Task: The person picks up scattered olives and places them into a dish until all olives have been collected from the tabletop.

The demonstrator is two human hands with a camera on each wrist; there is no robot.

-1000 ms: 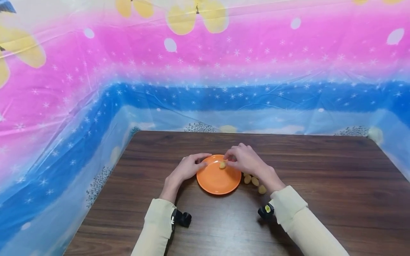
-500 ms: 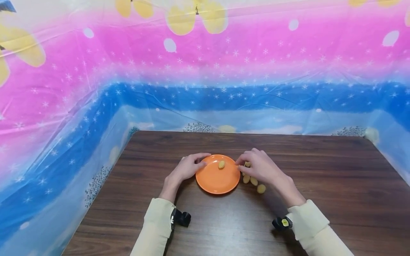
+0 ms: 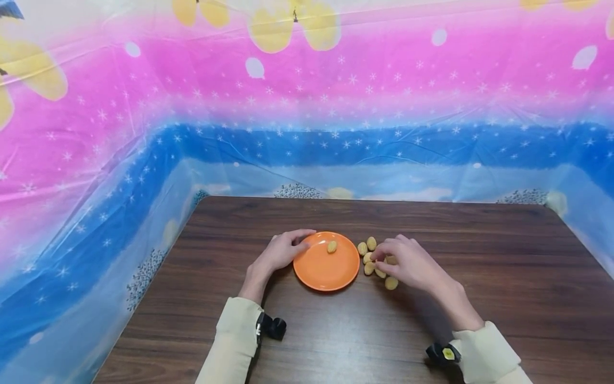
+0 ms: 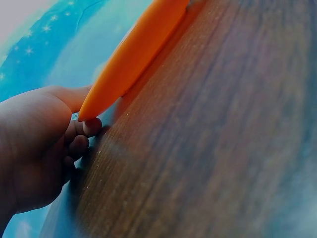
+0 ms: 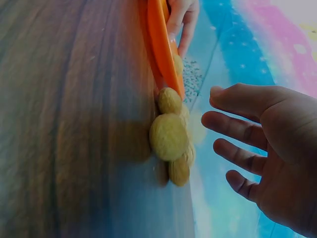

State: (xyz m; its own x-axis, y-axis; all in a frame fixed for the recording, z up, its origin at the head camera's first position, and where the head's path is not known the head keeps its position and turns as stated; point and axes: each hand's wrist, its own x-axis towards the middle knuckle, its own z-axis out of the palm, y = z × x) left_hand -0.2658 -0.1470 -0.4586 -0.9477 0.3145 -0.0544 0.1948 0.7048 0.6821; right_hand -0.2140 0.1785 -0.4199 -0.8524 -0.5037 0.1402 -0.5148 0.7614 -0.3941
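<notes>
In the head view an orange plate (image 3: 326, 272) sits mid-table with one walnut (image 3: 332, 247) near its far side. My left hand (image 3: 280, 249) holds the plate's left rim; the left wrist view has the thumb and fingers either side of the plate edge (image 4: 124, 64). Several walnuts (image 3: 369, 268) lie in a cluster just right of the plate. Over that cluster hovers my right hand (image 3: 410, 262), partly covering some of them. From the right wrist, its fingers (image 5: 237, 126) are spread and relaxed, apart from the walnuts (image 5: 168, 137), with nothing between them.
The dark wood table (image 3: 336, 341) reaches back to a pink and blue patterned cloth (image 3: 307, 106) that hangs behind and along the sides. Each wrist carries a small black camera, the left one (image 3: 272, 326) near the plate's front left, the right one (image 3: 442, 353) farther right.
My right hand has let go of the walnut on the plate and moved right and nearer to the cluster, uncovering more walnuts. The left hand stays at the rim.
</notes>
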